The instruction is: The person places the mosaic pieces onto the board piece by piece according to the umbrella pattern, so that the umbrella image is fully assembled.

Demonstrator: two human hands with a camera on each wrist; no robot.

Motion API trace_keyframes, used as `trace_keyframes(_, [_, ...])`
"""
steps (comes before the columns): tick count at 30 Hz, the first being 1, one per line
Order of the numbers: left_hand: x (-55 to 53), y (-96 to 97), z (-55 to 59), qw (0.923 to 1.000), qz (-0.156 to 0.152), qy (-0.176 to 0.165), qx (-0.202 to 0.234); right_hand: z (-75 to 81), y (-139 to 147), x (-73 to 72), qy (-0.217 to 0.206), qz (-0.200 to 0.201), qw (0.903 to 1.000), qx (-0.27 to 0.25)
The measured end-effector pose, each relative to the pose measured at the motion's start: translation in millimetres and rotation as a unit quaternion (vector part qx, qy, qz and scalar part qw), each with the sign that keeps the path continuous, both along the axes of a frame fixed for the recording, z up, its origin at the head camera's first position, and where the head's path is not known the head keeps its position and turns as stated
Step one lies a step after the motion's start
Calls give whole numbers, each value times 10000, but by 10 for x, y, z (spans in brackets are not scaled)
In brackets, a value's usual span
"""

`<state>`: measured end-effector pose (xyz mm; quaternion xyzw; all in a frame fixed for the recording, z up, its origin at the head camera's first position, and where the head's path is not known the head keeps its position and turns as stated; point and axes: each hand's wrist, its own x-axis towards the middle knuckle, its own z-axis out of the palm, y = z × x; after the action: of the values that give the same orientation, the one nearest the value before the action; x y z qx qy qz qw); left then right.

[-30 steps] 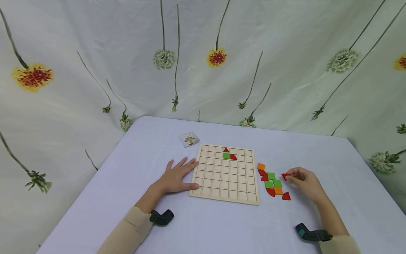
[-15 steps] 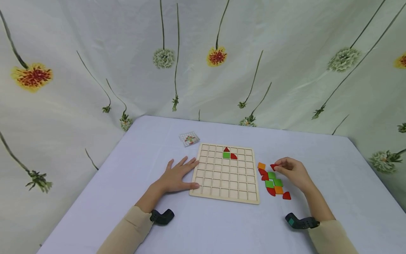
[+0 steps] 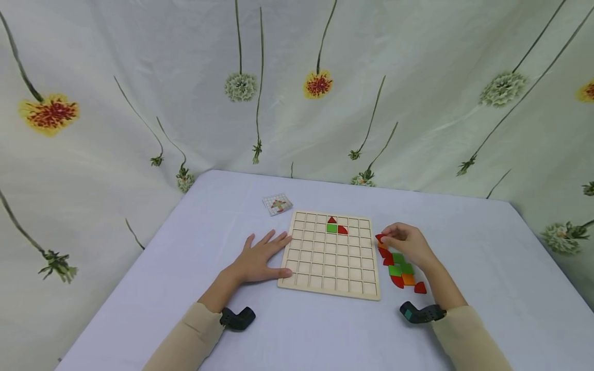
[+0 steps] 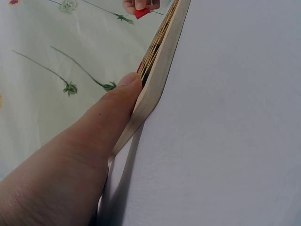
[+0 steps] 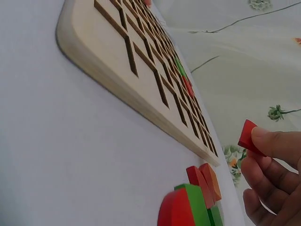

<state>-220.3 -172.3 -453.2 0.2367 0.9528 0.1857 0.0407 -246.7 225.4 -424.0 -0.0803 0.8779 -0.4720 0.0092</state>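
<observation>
My left hand (image 3: 261, 258) lies spread at the left side of a wooden grid board (image 3: 329, 267), thumb and fingertips on its edge. Between thumb and fingers my right hand (image 3: 408, 245) pinches a red quarter-circle tile (image 5: 248, 136), held above the loose tiles beside the board's right edge. Three pieces sit in the board's upper cells: a red triangle (image 3: 331, 220), a green square (image 3: 331, 228) and a red quarter-circle (image 3: 342, 230). In the left wrist view my thumb (image 4: 117, 101) presses the board's rim.
To the right of the board lie several loose tiles, among them a green square (image 3: 406, 268), an orange square (image 3: 408, 279) and a red piece (image 3: 419, 287). A small pattern card (image 3: 277, 204) rests behind the board's far left corner. A flowered cloth (image 3: 297, 103) hangs behind the table.
My right hand has moved left and away from me with the red tile, from right of the loose tiles to near the board's right edge. My left hand has stayed still.
</observation>
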Motion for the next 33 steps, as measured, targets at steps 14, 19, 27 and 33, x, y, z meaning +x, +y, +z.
trace_keyframes(14, [1, -4, -23, 10000, 40, 30, -50, 70, -382, -188, -91, 479, 9988, -21])
trace_keyframes(19, [-8, -6, -33, 10000, 24, 14, -69, 88, -511, -266, 36, 767, 9970, 22])
trace_keyframes(27, [-15, -8, -44, 10000, 8, 38, -59, 126, -716, -396, -11, 1064, 9942, 136])
trace_keyframes(33, [-9, -16, -43, 10000, 1, 44, -32, 136, -871, -504, 8, 1204, 9919, 397])
